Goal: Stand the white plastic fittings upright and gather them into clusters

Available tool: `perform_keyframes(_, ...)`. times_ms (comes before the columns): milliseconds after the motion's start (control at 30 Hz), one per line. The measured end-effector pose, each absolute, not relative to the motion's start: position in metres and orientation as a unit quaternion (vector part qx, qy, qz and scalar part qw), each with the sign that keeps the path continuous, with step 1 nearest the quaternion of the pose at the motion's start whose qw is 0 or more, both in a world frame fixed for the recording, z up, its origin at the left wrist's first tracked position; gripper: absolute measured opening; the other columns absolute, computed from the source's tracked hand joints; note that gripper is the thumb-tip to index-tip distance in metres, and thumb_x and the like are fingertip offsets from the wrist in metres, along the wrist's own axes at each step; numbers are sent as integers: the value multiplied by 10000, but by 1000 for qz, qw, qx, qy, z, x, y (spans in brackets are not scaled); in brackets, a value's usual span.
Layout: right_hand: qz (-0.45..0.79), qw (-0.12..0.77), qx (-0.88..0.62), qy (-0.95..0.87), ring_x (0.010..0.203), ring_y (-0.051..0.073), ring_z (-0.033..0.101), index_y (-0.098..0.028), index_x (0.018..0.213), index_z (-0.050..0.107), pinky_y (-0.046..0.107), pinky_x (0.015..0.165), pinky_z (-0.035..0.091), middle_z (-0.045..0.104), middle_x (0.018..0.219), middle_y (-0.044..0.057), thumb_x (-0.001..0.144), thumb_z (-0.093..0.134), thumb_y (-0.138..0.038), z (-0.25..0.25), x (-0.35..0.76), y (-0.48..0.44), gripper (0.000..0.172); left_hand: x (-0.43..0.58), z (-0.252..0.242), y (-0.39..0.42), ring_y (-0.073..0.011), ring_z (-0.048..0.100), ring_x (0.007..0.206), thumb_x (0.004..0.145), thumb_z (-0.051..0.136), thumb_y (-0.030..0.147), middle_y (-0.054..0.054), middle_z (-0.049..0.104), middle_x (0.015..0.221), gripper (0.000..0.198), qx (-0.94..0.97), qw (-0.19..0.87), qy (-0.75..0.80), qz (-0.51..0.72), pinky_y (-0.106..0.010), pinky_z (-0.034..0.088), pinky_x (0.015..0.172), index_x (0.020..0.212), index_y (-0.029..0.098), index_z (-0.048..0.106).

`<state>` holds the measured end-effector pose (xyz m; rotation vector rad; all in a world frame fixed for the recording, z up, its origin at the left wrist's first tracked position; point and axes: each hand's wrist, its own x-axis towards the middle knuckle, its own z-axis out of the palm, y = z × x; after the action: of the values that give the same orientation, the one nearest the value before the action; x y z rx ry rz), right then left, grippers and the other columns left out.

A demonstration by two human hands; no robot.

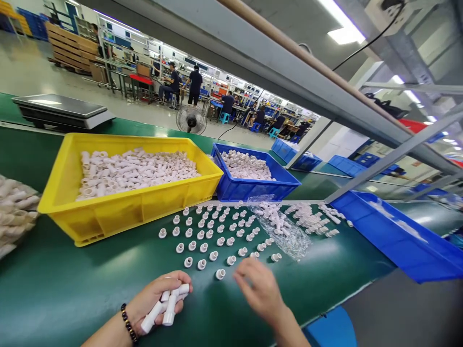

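My left hand (154,296) rests on the green belt (72,294), closed round a few white plastic tubes (164,308) that stick out toward me. My right hand (258,289) hovers just right of it, fingers loosely spread and slightly blurred, holding nothing I can see. Its fingertips are close to a small white cap (220,274). Beyond both hands, several white caps (213,233) stand upright in rows on the belt.
A yellow bin (108,217) of white tubes sits at the left, a blue bin (253,188) of caps behind the rows. A clear plastic bag (285,231) and loose parts (311,219) lie to the right, beside an angled blue tray (398,241). A scale (61,111) stands far left.
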<state>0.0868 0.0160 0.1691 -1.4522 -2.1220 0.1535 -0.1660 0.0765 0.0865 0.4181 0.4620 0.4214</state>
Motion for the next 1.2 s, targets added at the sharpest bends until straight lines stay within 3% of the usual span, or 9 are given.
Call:
perform_keyframes(167, 63, 219, -365, -903, 759, 176, 517, -185, 1088, 512, 285, 621, 430, 548, 939, 79, 790, 519, -279, 153, 6, 11, 313, -167, 84, 76, -87, 477, 404, 755, 509, 230, -48, 565, 693, 152, 190, 931, 230, 212, -136, 249, 264, 870, 144, 556)
perform_keyframes(333, 9, 213, -359, -909, 711, 147, 521, -230, 1019, 525, 251, 589, 416, 548, 885, 38, 822, 454, -218, 132, -21, 22, 211, -166, 81, 73, -66, 371, 313, 777, 476, 259, -20, 519, 495, 171, 220, 927, 234, 191, -150, 215, 286, 867, 139, 558)
perform_keyframes(500, 58, 284, -310, -906, 725, 146, 538, -191, 959, 481, 248, 630, 432, 585, 827, 41, 843, 380, -279, 126, -20, 22, 177, -165, 82, 70, -40, 395, 356, 744, 533, 219, -7, 521, 567, 107, 215, 923, 244, 204, -139, 256, 337, 809, 139, 560)
perform_keyframes(633, 90, 303, -422, -850, 663, 159, 536, -176, 987, 486, 267, 617, 434, 587, 764, 43, 872, 379, -381, 145, 15, 10, 258, -165, 93, 69, -67, 429, 380, 707, 588, 249, -18, 532, 575, 159, 235, 918, 269, 169, -130, 195, 280, 821, 143, 556)
perform_keyframes(733, 66, 294, -568, -766, 781, 177, 550, -176, 1109, 466, 274, 676, 437, 584, 911, 79, 882, 395, -291, 166, 65, 0, 264, -166, 96, 69, -80, 475, 460, 677, 624, 244, -34, 555, 740, 218, 222, 922, 275, 160, -127, 225, 268, 863, 158, 553)
perform_keyframes(800, 61, 292, -672, -678, 764, 170, 555, -177, 1070, 477, 265, 665, 438, 583, 913, 74, 880, 395, -273, 172, 102, -4, 229, -166, 94, 69, -82, 487, 485, 691, 612, 241, -58, 568, 846, 235, 226, 922, 272, 158, -131, 257, 275, 902, 161, 545)
perform_keyframes(867, 57, 242, -751, -611, 688, 168, 552, -183, 997, 494, 267, 619, 427, 587, 833, 50, 870, 404, -281, 170, 135, -4, 184, -166, 92, 68, -80, 494, 493, 717, 586, 237, -85, 574, 921, 225, 234, 923, 265, 150, -130, 266, 279, 923, 159, 537)
perform_keyframes(1033, 74, 73, -828, -551, 808, 193, 560, -160, 902, 536, 270, 687, 389, 597, 883, 64, 822, 429, -167, 137, 183, 4, 135, -164, 94, 65, -59, 466, 439, 735, 574, 236, -108, 602, 933, 210, 238, 925, 263, 134, -125, 242, 272, 921, 152, 523)
perform_keyframes(1200, 72, 46, -846, -526, 766, 205, 563, -131, 954, 531, 269, 628, 373, 592, 864, 88, 807, 461, -186, 128, 189, 10, 172, -165, 98, 67, -48, 460, 406, 772, 544, 280, -158, 611, 980, 229, 251, 915, 287, 132, -122, 236, 274, 944, 134, 504)
